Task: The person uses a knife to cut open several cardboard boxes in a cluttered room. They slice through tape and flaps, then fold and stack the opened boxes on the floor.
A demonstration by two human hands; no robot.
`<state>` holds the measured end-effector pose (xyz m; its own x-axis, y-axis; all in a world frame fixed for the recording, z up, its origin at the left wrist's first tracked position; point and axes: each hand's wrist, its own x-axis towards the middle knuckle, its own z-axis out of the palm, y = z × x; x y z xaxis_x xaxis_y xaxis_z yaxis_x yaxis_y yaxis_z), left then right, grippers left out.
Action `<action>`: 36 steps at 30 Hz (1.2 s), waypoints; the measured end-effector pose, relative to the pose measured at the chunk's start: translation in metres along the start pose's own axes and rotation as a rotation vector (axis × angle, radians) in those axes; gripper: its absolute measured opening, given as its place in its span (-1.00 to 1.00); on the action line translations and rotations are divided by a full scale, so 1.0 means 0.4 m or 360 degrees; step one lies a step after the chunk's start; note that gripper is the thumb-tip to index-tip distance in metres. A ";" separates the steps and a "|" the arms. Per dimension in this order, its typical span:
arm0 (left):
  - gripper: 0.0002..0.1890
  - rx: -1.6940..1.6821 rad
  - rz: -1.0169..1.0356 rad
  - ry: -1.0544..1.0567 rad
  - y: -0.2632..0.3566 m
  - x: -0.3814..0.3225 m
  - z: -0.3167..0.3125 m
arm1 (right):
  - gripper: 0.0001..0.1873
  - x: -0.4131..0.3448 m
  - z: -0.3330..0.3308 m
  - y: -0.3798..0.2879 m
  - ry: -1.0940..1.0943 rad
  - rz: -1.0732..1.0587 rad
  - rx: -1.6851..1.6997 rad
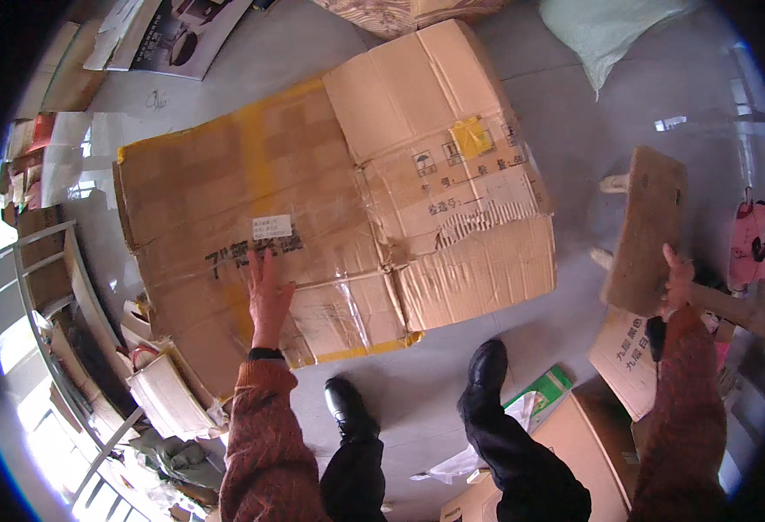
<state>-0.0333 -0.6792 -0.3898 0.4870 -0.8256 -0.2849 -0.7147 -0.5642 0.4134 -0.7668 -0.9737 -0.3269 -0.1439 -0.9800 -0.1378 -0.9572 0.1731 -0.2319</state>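
Note:
A large opened-out cardboard box (317, 209) lies on the floor in front of me, with brown and yellow tape, a white label and printed marks. My left hand (270, 297) rests on its near left part, fingers apart and holding nothing. At the right, my right hand (677, 280) is at the edge of what looks like a small wooden stool (650, 222), tilted, with short legs poking out to its left. Whether the fingers grip the wood cannot be told. The cardboard's upper right part shows a torn, corrugated patch (487, 218) and a piece of yellow tape (471, 137).
Cardboard pieces (170, 398) and a metal frame (23, 280) stand at the left. A cardboard box (572, 450) is by my right leg, near a green packet (549, 391). A pale sack (608, 29) lies at the top right; a pink item (751, 245) is at the far right.

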 end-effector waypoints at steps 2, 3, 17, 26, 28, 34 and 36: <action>-0.15 0.0148 0.0038 -0.0014 0.013 0.001 -0.015 | -0.43 0.002 0.003 0.009 0.0107 0.0349 -0.0142; -0.16 0.0004 0.0051 0.0030 0.017 0.003 -0.021 | -0.45 0.004 0.008 -0.011 0.0240 0.0273 -0.0126; 0.13 0.0134 0.0016 -0.0250 -0.023 0.073 0.041 | -0.43 -0.097 0.271 -0.711 -0.0617 0.0115 0.0963; 0.04 0.0383 -0.0078 -0.0384 -0.063 0.086 0.085 | -0.30 -0.131 0.432 -0.677 -0.0249 -0.0029 0.0841; 0.05 0.0330 -0.0067 -0.0326 -0.048 0.076 0.080 | -0.35 -0.127 0.436 -0.648 -0.0302 -0.0119 0.0904; 0.01 0.0234 0.0069 -0.0440 -0.015 -0.064 0.070 | -0.41 -0.205 0.323 -0.511 -0.0685 0.0213 0.0595; -0.03 0.0271 0.0010 -0.0692 0.002 -0.129 0.107 | -0.24 -0.264 0.317 -0.455 -0.0559 0.0374 0.0037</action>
<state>-0.0803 -0.6371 -0.4118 0.2529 -0.7309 -0.6339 -0.8070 -0.5207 0.2785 -0.5454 -0.8890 -0.3923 -0.2592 -0.8214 -0.5081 -0.9021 0.3938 -0.1764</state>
